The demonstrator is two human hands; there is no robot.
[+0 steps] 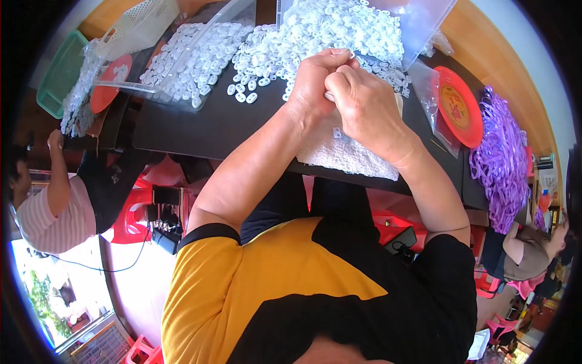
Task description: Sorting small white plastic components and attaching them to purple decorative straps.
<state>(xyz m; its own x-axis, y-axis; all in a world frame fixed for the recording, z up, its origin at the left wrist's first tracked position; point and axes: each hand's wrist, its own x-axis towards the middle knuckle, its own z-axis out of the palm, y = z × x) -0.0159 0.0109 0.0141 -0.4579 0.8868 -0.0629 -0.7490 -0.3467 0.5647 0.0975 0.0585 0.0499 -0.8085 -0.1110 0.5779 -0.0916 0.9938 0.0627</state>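
Clearly, the small white two-holed oval plastic pieces point(327, 27) are too many to count; they form two heaps beyond the one white towel point(370, 161), one straight past it and one to its far left. At least one pale piece point(337, 132) lies on the towel, just below the hands. Both hands, the left hand point(315, 85) and the right hand point(371, 109), meet over the towel's far part, near the closer heap, closed with fingers curled; I cannot tell exactly what they pinch. Around the towel are two red plates, one far to its left point(100, 98) and one to its right point(459, 106). Farther right hangs one bundle of purple ribbons point(500, 158); farthest left is one green basket point(50, 88).
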